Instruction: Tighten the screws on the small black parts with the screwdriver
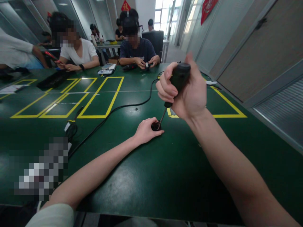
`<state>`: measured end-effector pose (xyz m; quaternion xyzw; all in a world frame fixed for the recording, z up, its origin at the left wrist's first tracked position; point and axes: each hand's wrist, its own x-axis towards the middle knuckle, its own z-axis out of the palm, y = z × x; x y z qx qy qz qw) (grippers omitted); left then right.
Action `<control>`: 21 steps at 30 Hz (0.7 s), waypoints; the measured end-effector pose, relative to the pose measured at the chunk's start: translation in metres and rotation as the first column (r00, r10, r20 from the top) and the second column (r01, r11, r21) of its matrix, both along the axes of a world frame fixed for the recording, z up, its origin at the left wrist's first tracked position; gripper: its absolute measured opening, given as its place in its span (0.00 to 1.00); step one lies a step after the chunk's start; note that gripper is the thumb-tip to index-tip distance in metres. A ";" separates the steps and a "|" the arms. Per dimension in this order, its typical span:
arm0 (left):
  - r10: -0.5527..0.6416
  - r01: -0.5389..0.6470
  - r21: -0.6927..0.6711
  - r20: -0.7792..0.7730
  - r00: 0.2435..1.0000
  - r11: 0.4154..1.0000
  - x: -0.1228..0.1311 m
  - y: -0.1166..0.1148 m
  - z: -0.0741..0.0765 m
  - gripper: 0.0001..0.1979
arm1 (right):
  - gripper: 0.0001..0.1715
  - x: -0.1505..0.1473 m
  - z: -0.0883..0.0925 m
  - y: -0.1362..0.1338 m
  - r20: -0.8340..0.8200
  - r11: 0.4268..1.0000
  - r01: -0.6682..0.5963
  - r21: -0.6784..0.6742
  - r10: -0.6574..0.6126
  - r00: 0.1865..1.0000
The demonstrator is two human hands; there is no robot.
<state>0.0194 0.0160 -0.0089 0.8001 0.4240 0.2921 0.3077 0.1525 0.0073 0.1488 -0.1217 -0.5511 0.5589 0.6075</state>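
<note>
My right hand (187,88) is wrapped round the thick black handle of a screwdriver (179,78), held up and tilted. Its thin metal shaft slants down to the left, and the tip meets a small dark round part (155,126) on the green table. Thumb and fingers of my left hand (147,130) close around that part from the left and hold it against the tabletop. What kind of part it is I cannot make out; the fingers cover some of its edge.
A black cable (120,107) crosses the green table (132,176) left of my hands. Yellow tape outlines (94,117) mark the surface. A cable bundle (71,127) lies at left. Across the table a person in a dark shirt (134,50) handles a small object; others sit further left.
</note>
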 end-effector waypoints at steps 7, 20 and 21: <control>0.026 -0.025 0.017 -0.026 0.999 1.000 0.000 0.000 0.001 0.17 | 0.31 -0.001 -0.002 -0.002 -0.057 0.997 0.075 -0.026 -0.077 0.995; 0.035 -0.035 0.030 -0.007 0.999 0.999 0.000 0.001 0.000 0.21 | 0.30 -0.008 -0.004 -0.009 -0.025 0.984 0.179 -0.008 -0.179 0.983; 0.034 -0.034 0.030 -0.008 0.999 0.999 0.001 0.001 0.000 0.21 | 0.30 -0.008 -0.005 -0.008 -0.024 0.984 0.180 -0.002 -0.180 0.983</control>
